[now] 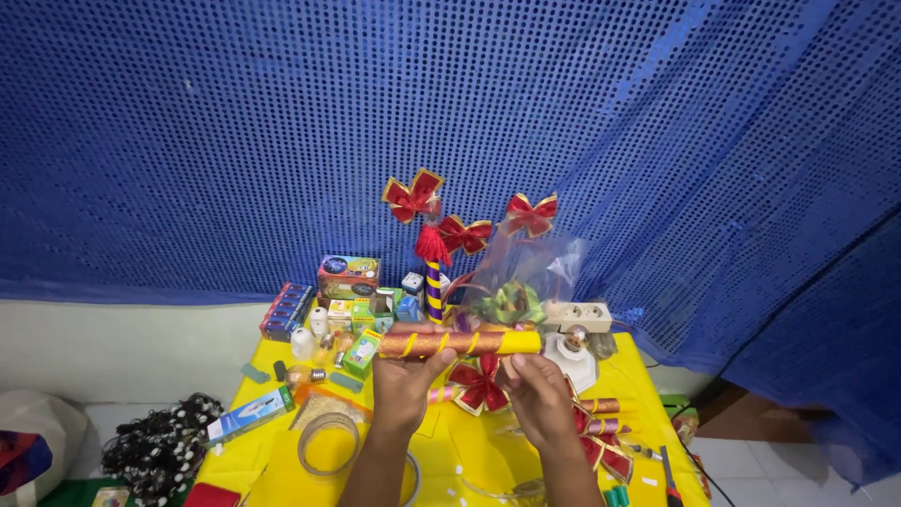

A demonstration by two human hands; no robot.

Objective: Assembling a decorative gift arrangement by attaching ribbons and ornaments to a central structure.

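Observation:
My left hand [402, 387] grips a horizontal copper-coloured tube [460, 343] wound with a yellow ribbon spiral, holding it near its left end. My right hand [540, 394] touches the tube's underside toward the yellow right end, fingers curled. Both hover over a yellow table [282, 441]. Just under the tube lies a red bow with gold edging [481, 385]. Behind the tube stands a purple-and-yellow striped stick [434, 289] topped with red bows [413, 197].
Small boxes [349, 276], light bulbs and a white socket strip [580, 315] crowd the table's back. A clear tape ring [328, 443] and a blue-white box [250, 414] lie at left, more red bows [605, 455] at right. Blue sequined fabric [450, 113] hangs behind.

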